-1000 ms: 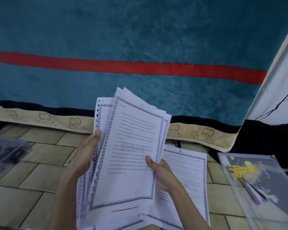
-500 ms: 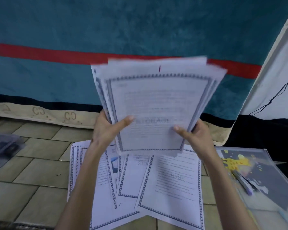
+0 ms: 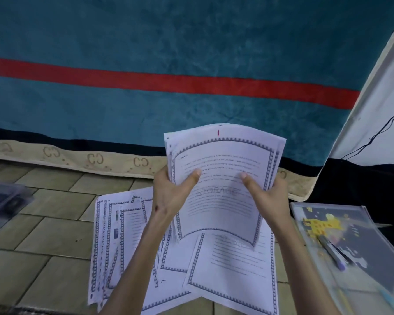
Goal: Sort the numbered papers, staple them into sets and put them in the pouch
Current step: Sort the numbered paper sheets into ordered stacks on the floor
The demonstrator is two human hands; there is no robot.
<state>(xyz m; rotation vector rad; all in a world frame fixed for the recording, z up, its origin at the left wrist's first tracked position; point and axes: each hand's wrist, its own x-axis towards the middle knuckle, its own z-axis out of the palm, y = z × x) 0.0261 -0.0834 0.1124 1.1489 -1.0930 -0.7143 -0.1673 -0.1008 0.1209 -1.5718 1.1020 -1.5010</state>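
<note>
Teal plush blanket [image 3: 191, 42] fills the upper half of the frame, crossed by a red stripe [image 3: 168, 84], with a beige border [image 3: 77, 159] along its lower edge. Below it, tan floor tiles [image 3: 43, 212] cover the lower left. Loose papers [image 3: 123, 246] with patterned blue borders lie fanned and overlapping on the tiles at lower centre. A transparent pouch [image 3: 355, 242] printed with a yellow giraffe lies flat at lower right, well apart from the hands; a purple pen [image 3: 332, 253] shows on or inside it, cannot tell which. A blurred clear case [image 3: 5, 205] sits at the left edge.

Held stack of papers [image 3: 221, 185] sits at centre frame, raised above the loose sheets, bowed; top sheet carries a red mark near its upper edge and a faint watermark. Left hand [image 3: 171, 194] grips the stack's left edge, thumb on the front. Right hand [image 3: 268, 196] grips the right edge likewise, thumb across the printed face.
</note>
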